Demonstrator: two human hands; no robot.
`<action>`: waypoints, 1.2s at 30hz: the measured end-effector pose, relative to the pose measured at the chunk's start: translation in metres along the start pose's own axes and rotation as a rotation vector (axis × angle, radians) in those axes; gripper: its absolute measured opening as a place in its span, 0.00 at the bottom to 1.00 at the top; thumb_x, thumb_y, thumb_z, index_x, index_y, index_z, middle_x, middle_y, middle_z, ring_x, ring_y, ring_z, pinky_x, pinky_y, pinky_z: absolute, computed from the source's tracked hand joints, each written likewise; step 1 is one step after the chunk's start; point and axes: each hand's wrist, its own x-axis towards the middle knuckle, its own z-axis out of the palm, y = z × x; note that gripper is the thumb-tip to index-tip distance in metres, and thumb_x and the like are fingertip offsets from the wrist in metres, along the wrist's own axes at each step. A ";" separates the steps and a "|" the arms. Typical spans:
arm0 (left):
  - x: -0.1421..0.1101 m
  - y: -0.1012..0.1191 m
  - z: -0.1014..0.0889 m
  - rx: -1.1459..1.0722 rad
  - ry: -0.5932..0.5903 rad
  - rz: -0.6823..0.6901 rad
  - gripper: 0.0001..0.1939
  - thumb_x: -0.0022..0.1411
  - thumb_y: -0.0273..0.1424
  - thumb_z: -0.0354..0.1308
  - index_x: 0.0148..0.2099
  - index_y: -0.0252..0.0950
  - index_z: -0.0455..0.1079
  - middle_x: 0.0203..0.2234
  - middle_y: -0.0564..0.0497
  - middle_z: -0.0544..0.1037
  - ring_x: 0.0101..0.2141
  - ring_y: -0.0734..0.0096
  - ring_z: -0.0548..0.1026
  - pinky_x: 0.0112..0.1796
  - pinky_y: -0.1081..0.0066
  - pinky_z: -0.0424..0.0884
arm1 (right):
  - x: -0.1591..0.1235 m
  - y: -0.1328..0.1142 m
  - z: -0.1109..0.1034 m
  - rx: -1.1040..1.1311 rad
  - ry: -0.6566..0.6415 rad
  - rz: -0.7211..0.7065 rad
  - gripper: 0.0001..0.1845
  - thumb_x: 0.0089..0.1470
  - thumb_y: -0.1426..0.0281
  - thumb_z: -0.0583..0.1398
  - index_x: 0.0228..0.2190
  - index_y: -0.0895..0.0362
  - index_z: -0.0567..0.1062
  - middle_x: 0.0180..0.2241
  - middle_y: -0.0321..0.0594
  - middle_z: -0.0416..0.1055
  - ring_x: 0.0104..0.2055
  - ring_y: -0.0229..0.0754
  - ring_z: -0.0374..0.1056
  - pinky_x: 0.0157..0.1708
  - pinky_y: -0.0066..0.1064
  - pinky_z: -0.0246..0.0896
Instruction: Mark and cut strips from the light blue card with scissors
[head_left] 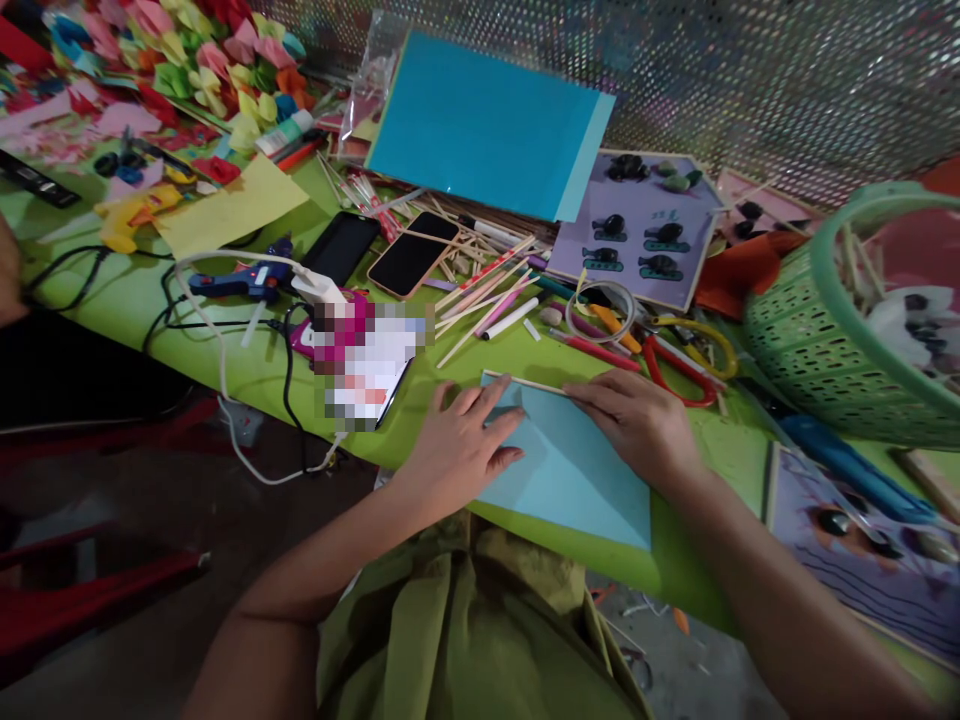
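A light blue sheet of card (577, 470) lies at the table's front edge, with a thin wooden stick (540, 385) along its far edge. My left hand (469, 435) rests on the card's left part, fingers spread and the tips at the stick. At the stick's right end, my right hand (630, 415) has its fingers pressed together on it and the card's far corner. Those fingers partly hide the stick. Just beyond my hands are several loose wooden sticks (487, 290), a white marker (510, 318) and a roll of clear tape (601, 310).
Red-handled scissors (679, 375) and a green basket (847, 340) stand to the right, near a blue cutter (855, 465). Phones, a blue glue gun (244, 280) and cables (225, 370) lie left. Behind are a large blue sheet (487, 125) and a purple board with stones (637, 225).
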 end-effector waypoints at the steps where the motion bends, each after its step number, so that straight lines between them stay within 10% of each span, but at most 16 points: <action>1: 0.000 0.000 0.000 0.003 -0.004 0.000 0.19 0.76 0.42 0.48 0.60 0.43 0.72 0.69 0.45 0.66 0.56 0.51 0.71 0.58 0.46 0.65 | 0.000 0.000 0.001 0.002 -0.002 0.010 0.16 0.69 0.67 0.57 0.42 0.52 0.86 0.35 0.44 0.80 0.35 0.44 0.76 0.33 0.34 0.69; 18: 0.009 -0.007 0.002 0.135 0.076 0.060 0.17 0.73 0.38 0.54 0.59 0.41 0.74 0.66 0.43 0.72 0.53 0.48 0.74 0.53 0.46 0.68 | 0.000 0.033 -0.069 0.167 0.115 0.338 0.08 0.60 0.68 0.63 0.34 0.53 0.85 0.31 0.41 0.80 0.33 0.44 0.74 0.35 0.34 0.68; 36: 0.009 -0.008 0.003 0.134 0.088 0.072 0.16 0.73 0.38 0.55 0.59 0.41 0.73 0.66 0.42 0.71 0.54 0.47 0.74 0.53 0.46 0.67 | 0.000 0.039 -0.044 0.116 -0.225 0.285 0.08 0.56 0.76 0.62 0.28 0.55 0.81 0.31 0.39 0.79 0.34 0.41 0.74 0.35 0.30 0.59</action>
